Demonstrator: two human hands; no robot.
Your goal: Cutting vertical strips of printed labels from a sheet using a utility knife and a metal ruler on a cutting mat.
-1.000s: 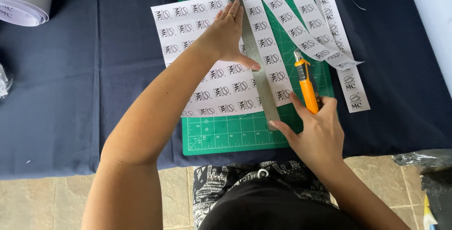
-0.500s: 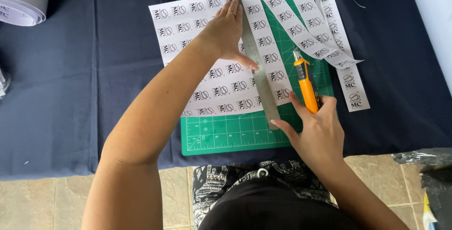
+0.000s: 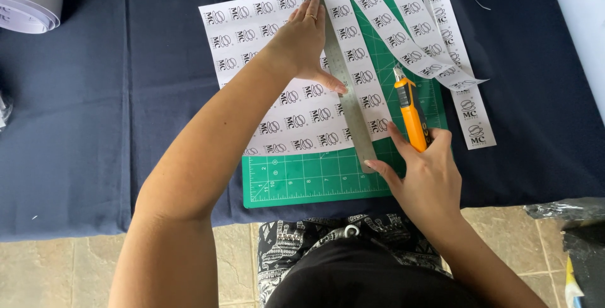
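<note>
Where navy cloth (image 3: pixel 94 125) covers the table above tiled floor (image 3: pixel 63 270), left hand (image 3: pixel 301 43) presses spread flat on steel ruler (image 3: pixel 340 75) over label sheet (image 3: pixel 277 113), green mat (image 3: pixel 315 182) at near edge; right hand (image 3: pixel 428 182) closed around orange knife (image 3: pixel 413 116).

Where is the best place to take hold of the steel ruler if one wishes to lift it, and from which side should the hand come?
Probably the ruler is best gripped at its near end, from the person's side. That end juts past the sheet onto bare green mat, so its thin edges can be pinched there. The left hand presses its upper part, and the right hand, holding the orange knife, already touches the near tip.
</note>
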